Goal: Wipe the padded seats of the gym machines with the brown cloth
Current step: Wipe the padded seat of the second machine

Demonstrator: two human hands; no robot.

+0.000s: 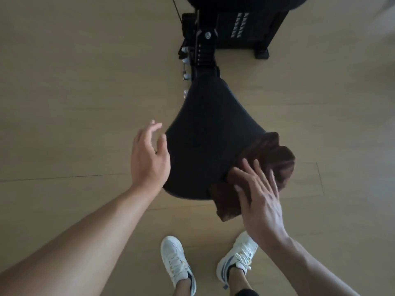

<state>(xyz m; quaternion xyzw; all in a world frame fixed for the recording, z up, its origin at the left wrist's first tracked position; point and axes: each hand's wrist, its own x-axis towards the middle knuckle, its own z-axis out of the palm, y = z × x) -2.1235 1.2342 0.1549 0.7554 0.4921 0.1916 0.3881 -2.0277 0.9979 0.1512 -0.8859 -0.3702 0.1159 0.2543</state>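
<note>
So the person's right hand (259, 195) lies flat on the brown cloth (265, 165), fingers straight and spread, pressing it onto the near right corner of the black padded seat (205, 133). Part of the cloth bunches up beyond the fingertips and a flap hangs off the seat edge under the palm, so probably the flat palm is there to drag more cloth across the pad. The left hand (148, 154) hovers just beside the seat's left edge, fingers relaxed and holding nothing; it may be ready to steady the seat. White sneakers (177, 263) are planted on the wood floor (74, 103) right below.
</note>
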